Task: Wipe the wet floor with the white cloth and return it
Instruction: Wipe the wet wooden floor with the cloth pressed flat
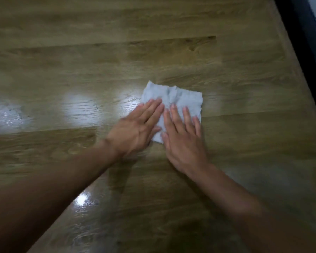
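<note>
Wood-look plank floor (171, 57), brown, glossy, dim room; bright glare patches on wet-looking film left of the hands, biggest one well out to the far left (5, 115), another closer in (78, 106), one touching the cloth's left edge, plus a small glint (81, 199) near the left forearm. White cloth (177, 99) lies flat on the floor, roughly square, rumpled down the middle, right under both sets of fingers. Left hand (135, 130) flat, palm down, fingers straight and together, tips on the cloth's left part; not gripping, just pressing. Right hand (183, 139) same: flat, fingers slightly spread, covering the cloth's lower right, thumb at its near corner; nothing pinched. Hands side by side, nearly touching at the index fingers. Beyond the right hand, well apart, a dark edge (303, 44) runs diagonally along the floor's boundary, maybe furniture or a wall base, too dark to tell. Bare floor ahead of the fingertips and to the left; right side is bounded by that dark strip. Picture slightly motion-blurred
</note>
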Tool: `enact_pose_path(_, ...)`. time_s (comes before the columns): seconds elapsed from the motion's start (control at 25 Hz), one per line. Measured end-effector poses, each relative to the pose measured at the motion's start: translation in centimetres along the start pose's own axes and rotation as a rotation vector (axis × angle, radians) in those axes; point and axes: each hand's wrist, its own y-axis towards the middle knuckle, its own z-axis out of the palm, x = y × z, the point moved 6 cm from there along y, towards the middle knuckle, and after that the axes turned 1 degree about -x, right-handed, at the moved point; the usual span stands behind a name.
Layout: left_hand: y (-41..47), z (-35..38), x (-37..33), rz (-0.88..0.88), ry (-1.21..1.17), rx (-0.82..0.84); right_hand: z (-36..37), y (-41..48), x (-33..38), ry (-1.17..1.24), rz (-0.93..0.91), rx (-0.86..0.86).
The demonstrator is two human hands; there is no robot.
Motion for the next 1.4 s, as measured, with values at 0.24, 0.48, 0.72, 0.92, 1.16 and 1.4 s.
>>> enact_pose_path(0.24,6.5,-1.9,11.6,-0.348,-0.009,0.116,-1.7,16.7,2.3,0.028,-0.152,0.137)
enact_pose_path(0.48,-1.2,-0.5,2.7,-0.279,-0.112,0.098,-0.3,2.6,1.6,-0.011,-0.155,0.003)
enact_pose_path(0.72,-7.7,0.4,-0.6,-0.325,-0.026,0.058,0.9,-1.7,4.2,-0.064,-0.261,0.05)
enact_pose_path(0.92,-2.7,-1.3,10.4,-0.497,0.02,0.208,-0.9,11.0,8.8,-0.007,-0.313,0.117)
enact_pose_path(1.16,-4.8,-0.2,0.4,-0.327,-0.114,0.187,-0.4,-0.6,3.1,-0.03,-0.217,0.038)
enact_pose_path(1.4,-5.5,1.9,-8.6,0.046,-0.078,0.125,0.6,-11.9,-1.2,-0.038,-0.04,0.097)
